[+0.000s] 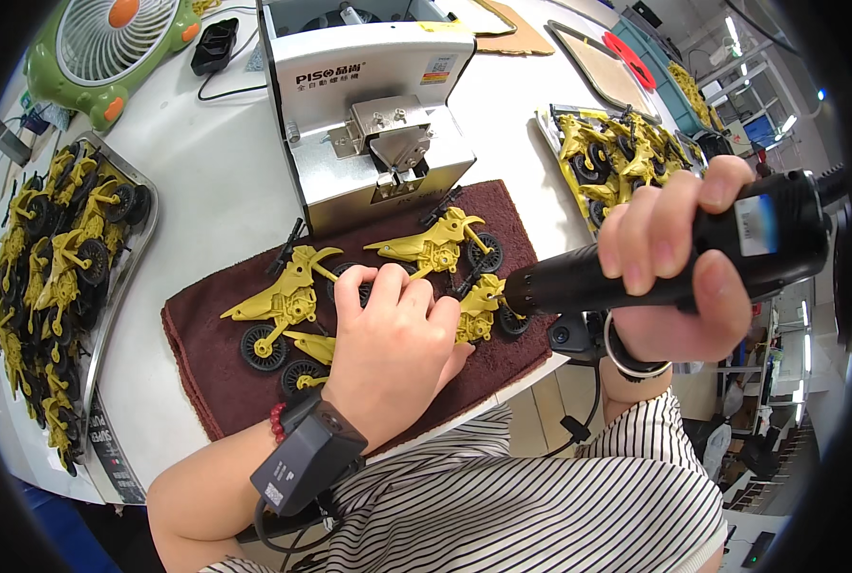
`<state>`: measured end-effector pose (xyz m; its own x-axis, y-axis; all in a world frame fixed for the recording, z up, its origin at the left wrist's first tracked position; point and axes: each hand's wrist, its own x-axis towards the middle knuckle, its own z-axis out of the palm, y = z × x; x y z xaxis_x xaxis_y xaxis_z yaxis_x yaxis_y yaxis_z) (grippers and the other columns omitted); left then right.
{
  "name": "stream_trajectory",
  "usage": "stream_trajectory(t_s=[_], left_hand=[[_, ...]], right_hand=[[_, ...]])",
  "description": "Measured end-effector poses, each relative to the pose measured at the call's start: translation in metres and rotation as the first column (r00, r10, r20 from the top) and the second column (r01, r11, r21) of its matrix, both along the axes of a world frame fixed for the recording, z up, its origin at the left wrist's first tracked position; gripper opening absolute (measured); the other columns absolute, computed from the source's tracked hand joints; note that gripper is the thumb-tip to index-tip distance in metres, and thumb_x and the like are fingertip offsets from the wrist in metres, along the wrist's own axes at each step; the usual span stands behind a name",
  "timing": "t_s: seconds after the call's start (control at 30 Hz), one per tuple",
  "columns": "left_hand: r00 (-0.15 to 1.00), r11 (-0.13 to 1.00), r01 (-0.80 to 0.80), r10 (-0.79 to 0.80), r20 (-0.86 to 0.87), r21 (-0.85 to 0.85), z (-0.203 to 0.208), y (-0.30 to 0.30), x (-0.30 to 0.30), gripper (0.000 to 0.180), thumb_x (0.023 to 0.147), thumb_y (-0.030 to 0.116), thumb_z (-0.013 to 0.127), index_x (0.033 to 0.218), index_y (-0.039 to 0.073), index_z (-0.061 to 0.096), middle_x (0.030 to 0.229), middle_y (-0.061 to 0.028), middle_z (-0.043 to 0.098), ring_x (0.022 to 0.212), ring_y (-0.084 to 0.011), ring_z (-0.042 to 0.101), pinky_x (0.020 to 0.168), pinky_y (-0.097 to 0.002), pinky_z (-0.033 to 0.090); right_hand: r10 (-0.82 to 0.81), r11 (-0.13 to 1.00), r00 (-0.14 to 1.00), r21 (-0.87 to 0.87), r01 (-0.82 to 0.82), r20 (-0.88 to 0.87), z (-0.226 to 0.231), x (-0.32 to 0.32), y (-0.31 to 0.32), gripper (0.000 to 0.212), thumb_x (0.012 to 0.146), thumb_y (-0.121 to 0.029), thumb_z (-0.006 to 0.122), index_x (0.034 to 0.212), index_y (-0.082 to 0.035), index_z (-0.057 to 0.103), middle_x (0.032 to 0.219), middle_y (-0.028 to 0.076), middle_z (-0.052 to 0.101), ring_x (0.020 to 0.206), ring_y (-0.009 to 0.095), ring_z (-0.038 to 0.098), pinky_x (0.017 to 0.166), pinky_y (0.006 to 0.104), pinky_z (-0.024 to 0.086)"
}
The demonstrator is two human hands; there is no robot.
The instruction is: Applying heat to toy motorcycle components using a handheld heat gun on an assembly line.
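Observation:
My right hand (pixel 670 239) is wrapped round a black electric screwdriver (pixel 564 279), held nearly level. Its tip meets a yellow toy motorcycle (pixel 478 310) with black wheels, at the right side of a dark brown cloth (pixel 211 344). My left hand (pixel 388 349) lies over the same motorcycle with curled fingers, steadying it; the hand hides much of the toy. Another yellow motorcycle (pixel 287 296) lies left of my fingers. One more motorcycle (pixel 436 246) rests just beyond them, and a partly covered one (pixel 309 358) shows beside my left wrist.
A silver screw-feeding machine (pixel 378 124) stands behind the cloth. On the left, a metal tray (pixel 125 258) is heaped with yellow motorcycles; a second pile (pixel 627 153) sits at the far right. A green fan (pixel 111 48) and a black dish (pixel 216 46) are at the far left.

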<state>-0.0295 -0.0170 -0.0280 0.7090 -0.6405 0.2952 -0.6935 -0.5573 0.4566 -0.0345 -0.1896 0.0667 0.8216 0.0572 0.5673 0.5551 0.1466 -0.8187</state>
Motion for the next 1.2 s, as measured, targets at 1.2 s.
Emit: stream_trajectory(t_s=[1.2], left_hand=[[1.0,0.999,0.006,-0.007,0.02,0.052,-0.005,0.003,0.002,0.027,0.064,0.027,0.071,0.082,0.009,0.06,0.077,-0.002,0.052,0.088,-0.0202,0.047,0.086,-0.0408,0.028]], right_hand=[[0.224,0.966,0.973,0.121,-0.23,0.056,0.066,0.04,-0.01,0.026,0.074,-0.015,0.05,0.091,0.003,0.043,0.074,0.001,0.042,0.062,0.009,0.042,0.063,0.0249,0.035]])
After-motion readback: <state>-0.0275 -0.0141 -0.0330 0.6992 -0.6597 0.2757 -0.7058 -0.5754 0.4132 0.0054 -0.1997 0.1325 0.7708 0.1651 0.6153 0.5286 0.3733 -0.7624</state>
